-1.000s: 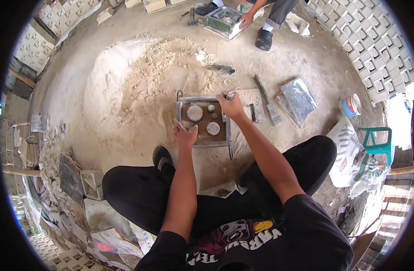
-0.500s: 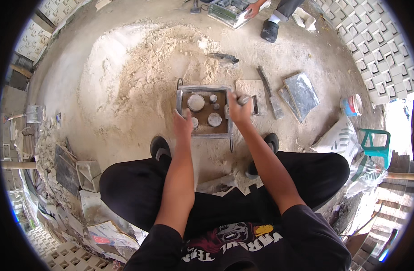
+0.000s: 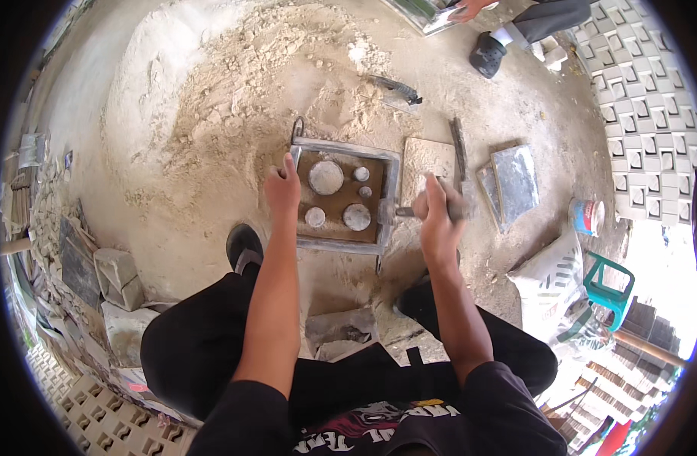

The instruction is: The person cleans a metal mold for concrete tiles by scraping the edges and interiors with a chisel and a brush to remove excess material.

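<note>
Mould frame (image 3: 348, 147) on the floor between my hands | left hand (image 3: 282, 188) at its left wall, grip unclear; right hand (image 3: 438, 216) closed round a blurred tool (image 3: 461, 207) | risk: a misjudged swing could jar the round discs (image 3: 326, 178) loose

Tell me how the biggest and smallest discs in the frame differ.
Size: the biggest disc is far wider than the smallest disc.
Colour: the biggest disc looks pale, the smallest disc duller and darker.
Place: the biggest disc sits toward the left side of the frame, the smallest disc toward its right.
Both look round on top.
</note>
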`<state>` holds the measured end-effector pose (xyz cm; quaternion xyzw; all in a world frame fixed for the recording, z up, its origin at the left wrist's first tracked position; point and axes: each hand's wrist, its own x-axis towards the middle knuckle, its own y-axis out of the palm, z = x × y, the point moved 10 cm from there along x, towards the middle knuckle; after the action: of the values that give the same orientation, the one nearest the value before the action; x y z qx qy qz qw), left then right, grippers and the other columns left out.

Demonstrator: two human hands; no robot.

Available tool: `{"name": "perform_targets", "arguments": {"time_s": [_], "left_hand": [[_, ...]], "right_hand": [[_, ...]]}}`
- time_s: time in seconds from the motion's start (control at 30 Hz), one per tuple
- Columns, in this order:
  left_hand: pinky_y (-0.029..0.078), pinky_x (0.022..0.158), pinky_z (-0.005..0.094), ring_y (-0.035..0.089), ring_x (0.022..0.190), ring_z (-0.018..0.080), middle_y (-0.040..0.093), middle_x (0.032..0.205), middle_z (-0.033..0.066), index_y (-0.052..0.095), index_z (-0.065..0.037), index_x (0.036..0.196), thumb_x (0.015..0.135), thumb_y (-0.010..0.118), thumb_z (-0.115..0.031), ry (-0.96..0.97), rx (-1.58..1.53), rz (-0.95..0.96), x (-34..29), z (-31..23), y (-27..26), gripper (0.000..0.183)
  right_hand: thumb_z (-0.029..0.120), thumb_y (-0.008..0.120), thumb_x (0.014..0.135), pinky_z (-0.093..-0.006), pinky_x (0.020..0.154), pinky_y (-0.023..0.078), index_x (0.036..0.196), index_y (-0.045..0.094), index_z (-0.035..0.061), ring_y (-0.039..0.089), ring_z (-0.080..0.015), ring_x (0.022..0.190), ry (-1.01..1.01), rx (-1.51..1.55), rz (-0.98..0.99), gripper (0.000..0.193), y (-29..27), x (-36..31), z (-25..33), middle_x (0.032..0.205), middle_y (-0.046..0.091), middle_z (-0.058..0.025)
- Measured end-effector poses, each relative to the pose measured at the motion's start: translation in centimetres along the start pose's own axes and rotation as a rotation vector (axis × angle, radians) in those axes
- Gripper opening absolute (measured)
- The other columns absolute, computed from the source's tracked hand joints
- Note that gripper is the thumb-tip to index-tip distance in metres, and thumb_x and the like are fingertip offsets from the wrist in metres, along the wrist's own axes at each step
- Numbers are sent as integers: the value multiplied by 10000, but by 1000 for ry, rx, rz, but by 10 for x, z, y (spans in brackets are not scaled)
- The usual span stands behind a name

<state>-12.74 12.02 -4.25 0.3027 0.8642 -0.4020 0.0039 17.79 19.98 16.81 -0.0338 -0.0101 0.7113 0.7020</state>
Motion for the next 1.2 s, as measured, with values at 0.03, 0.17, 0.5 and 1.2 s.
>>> {"name": "perform_targets", "arguments": {"time_s": [0.03, 0.17, 0.5, 1.2], "left_hand": [[470, 743, 529, 620, 839, 447, 646, 830, 266, 614, 31, 801, 949, 361, -571, 7, 26, 13, -5, -8, 1, 670], [459, 755, 542, 613, 868, 456, 647, 861, 264, 592, 20, 903, 969, 325, -542, 46, 104, 14, -3, 1, 4, 626], [396, 945, 518, 503, 1118, 467, 540, 1205, 300, 521, 10, 1209, 1000, 270, -443, 233, -24, 93, 3, -7, 18, 559], [246, 1100, 536, 334, 1362, 336, 323, 1503, 134, 266, -201, 1496, 915, 469, -503, 678, 346, -8, -41, -74, 7, 686]], "right_hand": [[140, 515, 952, -284, 433, 187, 549, 341, 116, 251, -66, 455, -76, -41, 14, 440, -6, -6, -21, 508, 345, 37], [158, 547, 955, -267, 438, 204, 554, 364, 81, 289, -42, 485, -8, -25, -3, 448, -4, -13, -28, 522, 363, 47], [108, 578, 931, -271, 433, 197, 554, 352, 68, 296, -35, 510, 51, 31, -46, 441, -10, -32, -6, 534, 365, 68], [82, 505, 962, -249, 454, 219, 591, 353, 101, 324, -24, 528, -177, -34, -112, 402, -41, -57, -58, 566, 378, 55]]}}
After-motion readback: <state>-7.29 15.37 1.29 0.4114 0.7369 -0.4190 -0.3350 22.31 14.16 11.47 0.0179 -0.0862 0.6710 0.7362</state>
